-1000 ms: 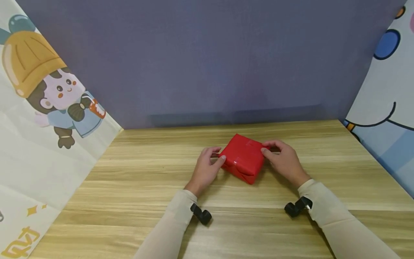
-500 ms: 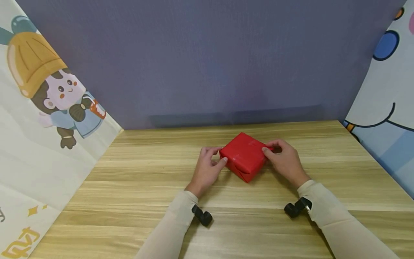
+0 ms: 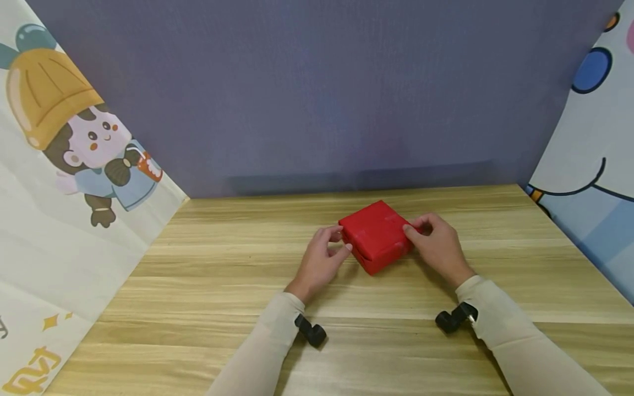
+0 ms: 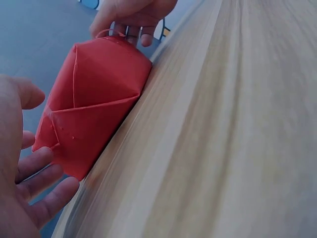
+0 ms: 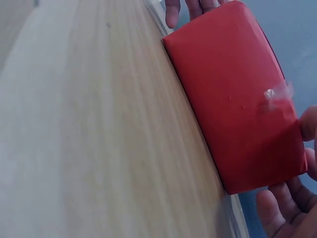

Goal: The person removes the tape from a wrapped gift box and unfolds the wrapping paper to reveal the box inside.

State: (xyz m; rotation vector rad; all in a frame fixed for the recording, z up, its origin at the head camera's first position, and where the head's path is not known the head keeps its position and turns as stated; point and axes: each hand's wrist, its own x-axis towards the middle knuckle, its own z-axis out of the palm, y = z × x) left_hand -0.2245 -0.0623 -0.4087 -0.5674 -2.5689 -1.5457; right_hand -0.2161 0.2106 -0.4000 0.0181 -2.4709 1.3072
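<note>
A box wrapped in red paper (image 3: pixel 375 234) lies on the wooden table, turned at an angle to me. My right hand (image 3: pixel 438 250) pinches its right corner between thumb and index finger. At the left corner is my left hand (image 3: pixel 319 261), its fingers loosely bent beside the box; the fingertips are at or very near the paper, while the thumb stands apart. In the left wrist view, one end of the red box (image 4: pixel 96 89) shows folded flaps. The right wrist view shows a smooth side with a piece of clear tape (image 5: pixel 278 95) near its upper edge.
The wooden table (image 3: pixel 238 286) has a grey-blue panel (image 3: pixel 317 99) rising along its back edge. Cartoon-printed sheets flank it, a left sheet (image 3: pixel 29 236) and a right sheet (image 3: pixel 569 148). Each sleeve carries a black wrist camera, left camera (image 3: pixel 311 331) and right camera (image 3: pixel 453 319).
The red box has turned clockwise on the table, its near corner swinging left and its far corner right. My left hand has shifted slightly right; the right hand keeps its pinch on the corner.
</note>
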